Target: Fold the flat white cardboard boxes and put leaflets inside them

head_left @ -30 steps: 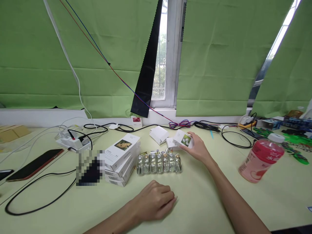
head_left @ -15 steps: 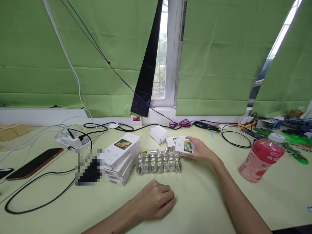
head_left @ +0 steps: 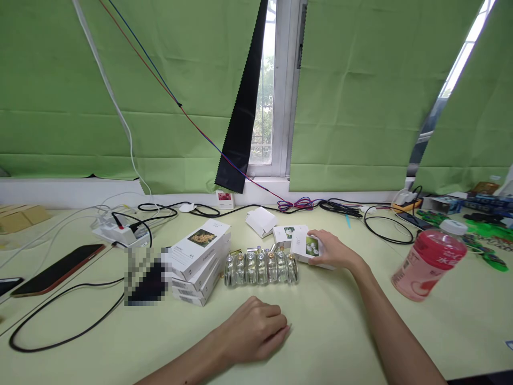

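Your right hand [head_left: 334, 249] is now sitting lower and farther right than in the earliest frame, carrying along the flat white cardboard box with a white-flower picture [head_left: 301, 247]. Your right grip is grasping that box at its right end, thumb on the near side and fingers over the far side. It is lying just above the pale green tabletop [head_left: 320, 331] or on it; you cannot tell which. Its left end is partly covering a second white flower-print box [head_left: 284, 233]. Beyond, a plain white box [head_left: 262, 221] is resting. Nearer you, a row of clear glass bottles [head_left: 262, 269] is standing between the boxes and your left hand [head_left: 256, 329], which is resting loosely clenched, holding nothing visible. Leftward, a stack of white printed boxes [head_left: 198, 247] is leaning unevenly.
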Demonstrator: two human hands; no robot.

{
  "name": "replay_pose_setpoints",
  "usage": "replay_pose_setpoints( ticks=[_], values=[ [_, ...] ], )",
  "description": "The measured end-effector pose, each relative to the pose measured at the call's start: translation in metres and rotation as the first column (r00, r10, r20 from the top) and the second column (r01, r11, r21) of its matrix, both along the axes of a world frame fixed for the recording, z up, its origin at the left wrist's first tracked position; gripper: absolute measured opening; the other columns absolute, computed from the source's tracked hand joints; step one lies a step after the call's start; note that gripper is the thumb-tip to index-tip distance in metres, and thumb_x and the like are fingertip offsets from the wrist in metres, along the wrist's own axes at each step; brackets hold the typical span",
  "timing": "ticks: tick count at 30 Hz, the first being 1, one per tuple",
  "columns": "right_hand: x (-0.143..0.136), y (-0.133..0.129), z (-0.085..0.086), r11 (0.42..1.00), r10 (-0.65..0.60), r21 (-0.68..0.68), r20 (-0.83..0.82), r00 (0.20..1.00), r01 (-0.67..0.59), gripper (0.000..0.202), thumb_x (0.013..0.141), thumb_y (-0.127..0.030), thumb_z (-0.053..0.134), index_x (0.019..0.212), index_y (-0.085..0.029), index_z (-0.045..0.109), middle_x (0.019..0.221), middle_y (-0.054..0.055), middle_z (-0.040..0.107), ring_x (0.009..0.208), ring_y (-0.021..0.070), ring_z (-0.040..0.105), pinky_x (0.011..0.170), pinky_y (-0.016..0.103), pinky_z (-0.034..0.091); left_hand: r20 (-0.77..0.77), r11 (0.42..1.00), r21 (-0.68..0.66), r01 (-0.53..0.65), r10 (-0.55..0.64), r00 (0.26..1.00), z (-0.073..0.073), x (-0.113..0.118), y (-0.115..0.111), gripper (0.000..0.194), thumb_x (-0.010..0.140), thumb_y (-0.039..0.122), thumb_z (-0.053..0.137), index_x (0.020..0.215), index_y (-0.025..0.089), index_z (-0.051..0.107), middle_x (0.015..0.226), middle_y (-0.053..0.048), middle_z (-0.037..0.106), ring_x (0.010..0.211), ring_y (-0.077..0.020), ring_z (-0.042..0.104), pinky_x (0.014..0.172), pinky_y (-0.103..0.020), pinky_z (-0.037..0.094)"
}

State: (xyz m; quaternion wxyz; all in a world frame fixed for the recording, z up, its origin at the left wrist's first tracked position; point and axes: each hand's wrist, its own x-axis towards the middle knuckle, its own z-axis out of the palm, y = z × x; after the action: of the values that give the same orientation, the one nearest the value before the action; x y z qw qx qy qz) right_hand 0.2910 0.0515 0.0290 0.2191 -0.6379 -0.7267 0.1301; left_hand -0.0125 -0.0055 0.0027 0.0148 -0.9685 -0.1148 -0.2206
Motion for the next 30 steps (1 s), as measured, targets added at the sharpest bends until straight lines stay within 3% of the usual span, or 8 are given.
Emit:
replay_pose_setpoints(
  ticks=[20, 30],
  values=[
    [-0.001, -0.008, 0.008, 0.973, 0.062, -0.23, 0.13, 0.99, -0.031, 0.083, 0.064, -0.027, 0.074, 0.143, -0.017, 0.05, 0.137, 0.016, 0.054, 0.129, 0.0344, 0.047, 0.111, 0.044, 0.033, -0.056, 0.998, -0.061, -0.019, 0.016, 0.998, -0.003, 0.0, 0.001, 0.029, 0.097, 0.021, 0.046, 0.069, 0.019, 0.045, 0.061, 0.002, 0.056, 0.05, -0.011, 0.047, 0.053, -0.032, 0.025],
    [-0.005, -0.009, 0.009, 0.972, 0.065, -0.233, 0.111, 0.992, -0.038, 0.084, 0.064, -0.028, 0.076, 0.144, -0.021, 0.051, 0.137, 0.014, 0.055, 0.13, 0.0335, 0.047, 0.112, 0.044, 0.032, -0.069, 0.998, -0.059, -0.021, 0.017, 0.997, -0.003, 0.0, 0.001, 0.028, 0.098, 0.022, 0.046, 0.07, 0.019, 0.046, 0.062, 0.002, 0.057, 0.051, -0.0111, 0.048, 0.053, -0.032, 0.025]
  ],
)
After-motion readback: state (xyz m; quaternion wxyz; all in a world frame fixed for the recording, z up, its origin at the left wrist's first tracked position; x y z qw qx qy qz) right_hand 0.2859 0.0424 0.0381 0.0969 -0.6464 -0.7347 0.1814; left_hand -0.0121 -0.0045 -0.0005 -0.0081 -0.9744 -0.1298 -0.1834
